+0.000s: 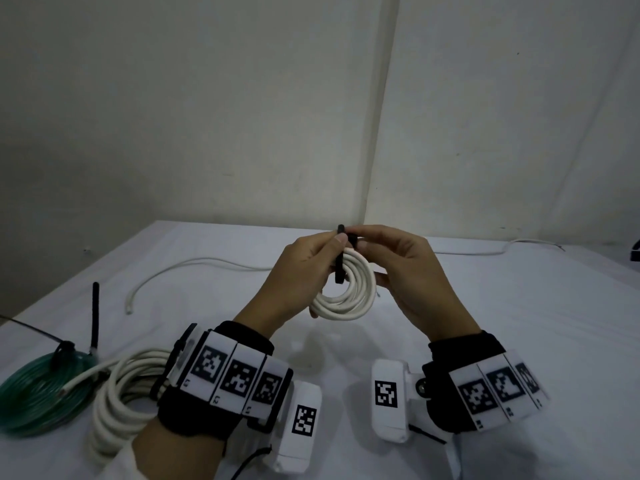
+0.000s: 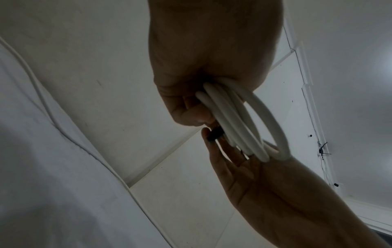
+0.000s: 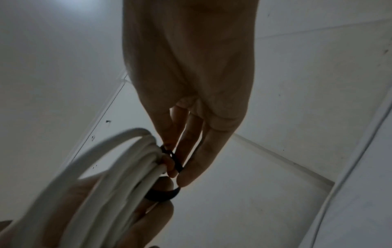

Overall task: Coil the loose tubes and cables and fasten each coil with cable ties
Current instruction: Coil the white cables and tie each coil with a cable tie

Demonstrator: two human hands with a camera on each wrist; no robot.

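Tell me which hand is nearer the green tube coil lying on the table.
Left. The left hand is raised nearer the green tube coil; the right hand, opposite it on the small white cable coil, is farther.

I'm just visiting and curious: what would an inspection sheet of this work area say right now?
Surface: white cloth-covered table.
Job's things: small white cable coil held up in both hands; black cable tie looped round it, not seen fastened.
Clutter: nothing seen.
Hands: left hand grips coil and tie; right hand pinches the tie's top.
Cables: green translucent tube coil, tied; larger white cable coil beside it; loose white cable on the table.
Surroundings: plain off-white walls.
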